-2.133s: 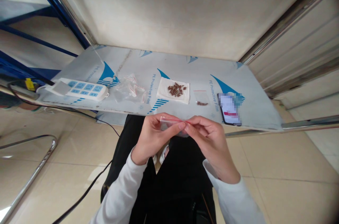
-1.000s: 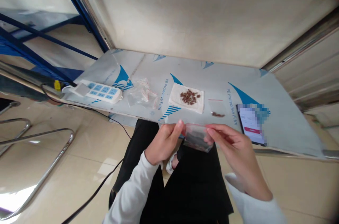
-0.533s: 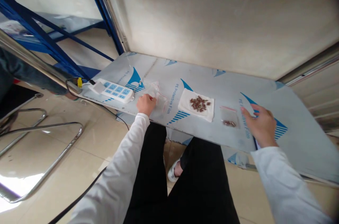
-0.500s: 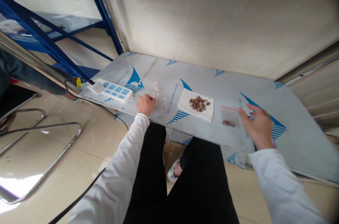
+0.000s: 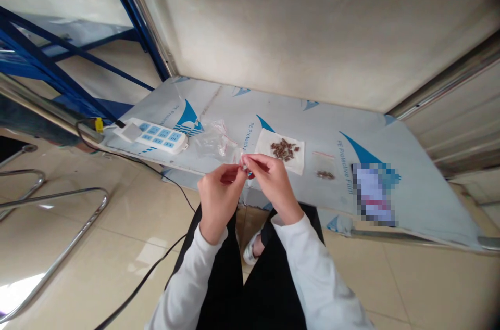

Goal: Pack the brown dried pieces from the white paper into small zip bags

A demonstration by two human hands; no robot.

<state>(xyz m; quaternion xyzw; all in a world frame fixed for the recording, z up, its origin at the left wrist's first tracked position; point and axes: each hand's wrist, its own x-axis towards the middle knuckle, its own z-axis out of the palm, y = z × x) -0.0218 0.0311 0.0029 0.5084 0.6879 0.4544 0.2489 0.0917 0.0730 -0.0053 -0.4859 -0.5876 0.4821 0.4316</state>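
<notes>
My left hand (image 5: 219, 195) and my right hand (image 5: 271, 180) meet over the table's front edge, both pinching a small clear zip bag (image 5: 241, 158) with a red strip. Behind them a white cloth (image 5: 267, 138) carries a heap of small brown parts (image 5: 285, 148). To its right lies a small clear bag with brown parts (image 5: 324, 169) in it. A pile of empty clear bags (image 5: 213, 138) sits left of the cloth.
The table (image 5: 281, 111) is covered in protective film and stands against a pale wall. A white and blue power strip (image 5: 150, 135) lies at its left end, its black cable (image 5: 133, 288) trailing to the floor. A phone (image 5: 373, 195) lies at the right. A chrome chair frame (image 5: 50, 262) stands left.
My left hand took a bag from the empty pile and my right hand left the filled bag on the table. Both hands came back together in front of the cloth.
</notes>
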